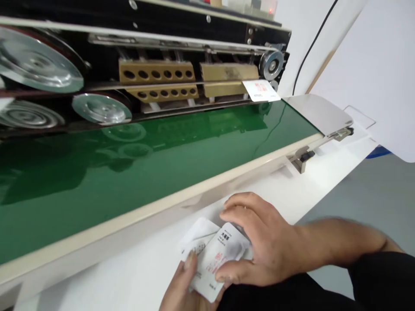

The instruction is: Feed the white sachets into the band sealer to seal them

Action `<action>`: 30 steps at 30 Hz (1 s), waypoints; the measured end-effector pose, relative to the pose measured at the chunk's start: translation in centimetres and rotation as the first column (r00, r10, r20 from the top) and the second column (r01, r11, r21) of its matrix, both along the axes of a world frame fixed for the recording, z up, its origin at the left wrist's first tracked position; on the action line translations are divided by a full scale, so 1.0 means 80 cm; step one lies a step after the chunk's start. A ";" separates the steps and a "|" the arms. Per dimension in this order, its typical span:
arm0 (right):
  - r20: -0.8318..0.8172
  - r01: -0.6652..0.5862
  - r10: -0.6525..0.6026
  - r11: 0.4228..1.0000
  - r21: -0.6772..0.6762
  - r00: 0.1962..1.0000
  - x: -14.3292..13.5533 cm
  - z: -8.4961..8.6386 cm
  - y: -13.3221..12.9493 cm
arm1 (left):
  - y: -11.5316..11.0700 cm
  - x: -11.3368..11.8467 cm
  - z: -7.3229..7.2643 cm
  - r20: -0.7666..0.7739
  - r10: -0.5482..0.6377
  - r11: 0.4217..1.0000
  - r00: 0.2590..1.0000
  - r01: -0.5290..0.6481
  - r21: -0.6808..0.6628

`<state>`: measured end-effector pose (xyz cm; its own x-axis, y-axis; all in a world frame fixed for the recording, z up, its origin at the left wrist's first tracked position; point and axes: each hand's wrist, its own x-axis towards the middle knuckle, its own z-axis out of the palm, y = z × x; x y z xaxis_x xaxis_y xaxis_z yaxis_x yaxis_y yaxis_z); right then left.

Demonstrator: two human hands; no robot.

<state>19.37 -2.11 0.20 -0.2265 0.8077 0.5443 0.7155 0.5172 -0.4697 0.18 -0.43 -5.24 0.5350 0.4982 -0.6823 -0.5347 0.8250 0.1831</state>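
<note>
My right hand point(259, 242) reaches in from the right and pinches the top white sachet point(218, 255) of a small stack, thumb under, fingers over. My left hand point(184, 287) comes up from the bottom edge and holds the same stack from below, its thumb on the lower left corner. The sachets are white with black and red print. Another white sachet point(261, 90) sits at the far end of the green conveyor belt point(136, 172), its edge caught under the sealing machine's brass blocks point(227, 77).
A band sealing machine with silver pulleys point(39, 65) and a black frame runs along the back. A metal outfeed plate point(319, 113) ends the belt at right. The white table point(129, 268) lies in front; a black cable point(311, 47) hangs on the wall.
</note>
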 end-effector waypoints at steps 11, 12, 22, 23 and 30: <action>-0.205 0.038 -0.126 0.922 -0.386 0.971 0.005 -0.033 -0.005 | 0.003 0.006 0.003 0.089 -0.108 0.964 0.990 0.082 0.253; -0.219 0.043 -0.138 0.921 -0.388 0.966 0.006 -0.032 -0.006 | 0.002 0.007 0.004 0.066 -0.118 0.964 0.991 0.098 0.245; -0.417 -0.140 -0.111 0.840 -0.525 0.902 0.031 -0.008 0.003 | -0.004 0.012 0.014 -0.058 -0.121 0.972 0.991 0.130 0.196; -0.399 -0.143 -0.077 0.859 -0.492 0.913 0.031 -0.007 0.005 | -0.004 0.013 0.014 -0.084 -0.125 0.968 0.989 0.140 0.210; -0.688 -0.110 -0.196 0.921 -0.374 0.699 0.003 -0.013 0.007 | -0.008 0.016 0.015 -0.215 -0.090 0.955 0.973 0.145 0.258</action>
